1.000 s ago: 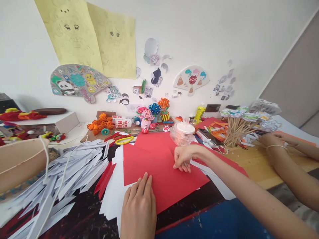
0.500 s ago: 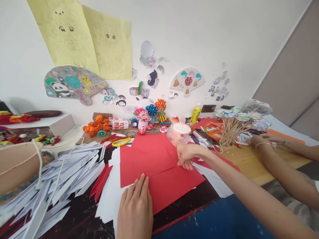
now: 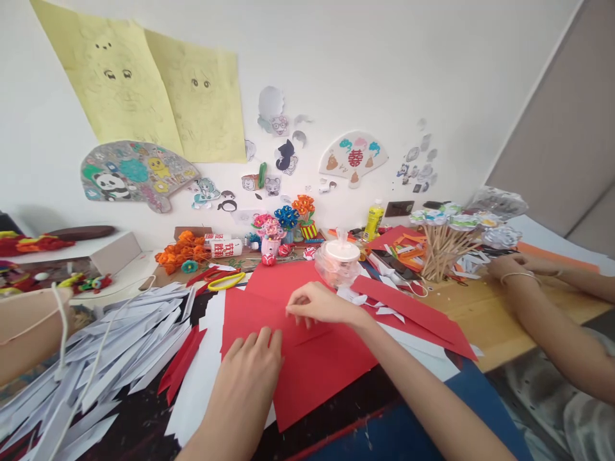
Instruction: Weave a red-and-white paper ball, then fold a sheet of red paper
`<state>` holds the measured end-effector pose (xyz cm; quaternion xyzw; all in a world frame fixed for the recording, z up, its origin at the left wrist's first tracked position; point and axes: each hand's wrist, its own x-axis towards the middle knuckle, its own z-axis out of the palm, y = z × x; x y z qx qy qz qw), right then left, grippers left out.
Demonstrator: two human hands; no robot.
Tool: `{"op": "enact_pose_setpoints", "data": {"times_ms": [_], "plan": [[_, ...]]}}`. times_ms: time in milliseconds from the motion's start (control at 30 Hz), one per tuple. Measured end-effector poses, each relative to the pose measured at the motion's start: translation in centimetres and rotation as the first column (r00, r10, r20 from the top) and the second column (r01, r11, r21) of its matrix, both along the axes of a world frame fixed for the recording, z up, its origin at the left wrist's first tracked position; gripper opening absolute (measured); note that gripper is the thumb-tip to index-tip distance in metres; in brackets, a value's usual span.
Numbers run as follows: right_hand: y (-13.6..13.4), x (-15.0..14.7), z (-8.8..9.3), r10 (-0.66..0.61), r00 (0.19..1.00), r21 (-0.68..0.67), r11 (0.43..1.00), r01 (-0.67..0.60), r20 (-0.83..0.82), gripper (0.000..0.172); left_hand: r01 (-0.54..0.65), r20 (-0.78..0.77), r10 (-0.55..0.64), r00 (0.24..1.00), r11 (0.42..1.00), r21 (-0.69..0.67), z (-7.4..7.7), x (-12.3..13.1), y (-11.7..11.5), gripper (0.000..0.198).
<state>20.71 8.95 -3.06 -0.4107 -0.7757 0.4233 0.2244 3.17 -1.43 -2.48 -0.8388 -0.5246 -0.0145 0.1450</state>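
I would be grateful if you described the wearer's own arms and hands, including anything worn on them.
The left hand and the right hand are ungloved, with slender fingers and no rings to be seen. The left forearm and the right forearm are slim and bare as far as the picture shows, with no sleeve, watch, bracelet or marking visible.

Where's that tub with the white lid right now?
In the head view, the tub is just right of the middle, beside the red paper and beyond the right hand. The yellow bottle is farther back, to its right.
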Motion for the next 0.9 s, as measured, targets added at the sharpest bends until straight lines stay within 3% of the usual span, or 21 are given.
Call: {"op": "enact_pose_setpoints", "data": {"times_ms": [100,267,400,467,567,700,900], "plan": [[1.2,-1.7,-0.8,0.007,1.0,0.036,0.999,-0.007,-0.005,0.014,0.06,-0.072,-0.061,0.996,0.998,-0.008,1.0,0.7,2.1,0.018],[1.5,-2.2,-1.8,-0.043,0.996,0.132,0.99,0.054,-0.082,0.019,0.315,-0.162,-0.314,0.935,0.949,-0.019,0.2,0.0,4.7,0.004],[1.0,-1.4,-2.1,-0.063,0.989,0.218,0.972,0.091,-0.132,0.017,0.5,-0.236,-0.462,0.855,0.855,0.136,-1.0,-1.0,5.2,0.021],[0.8,-1.0,-1.8,-0.033,0.986,0.246,0.967,0.072,-0.161,0.018,0.496,-0.224,-0.449,0.865,0.832,0.249,-1.2,-1.5,5.4,0.027],[0.6,-0.7,-1.2,-0.065,0.983,0.37,0.92,0.126,-0.174,0.02,0.378,-0.134,-0.354,0.926,0.85,0.367,-0.9,-2.5,5.6,0.033],[0.2,-0.6,-0.7,-0.1,0.976,0.557,0.807,0.194,-0.194,0.019,0.282,-0.022,-0.302,0.953,0.861,0.424,0.3,-3.6,5.9,0.031],[0.6,-0.8,-1.4,-0.054,0.969,0.64,0.742,0.2,-0.24,0.004,0.225,0.036,-0.281,0.959,0.834,0.504,0.3,-3.9,6.1,0.029]]}}
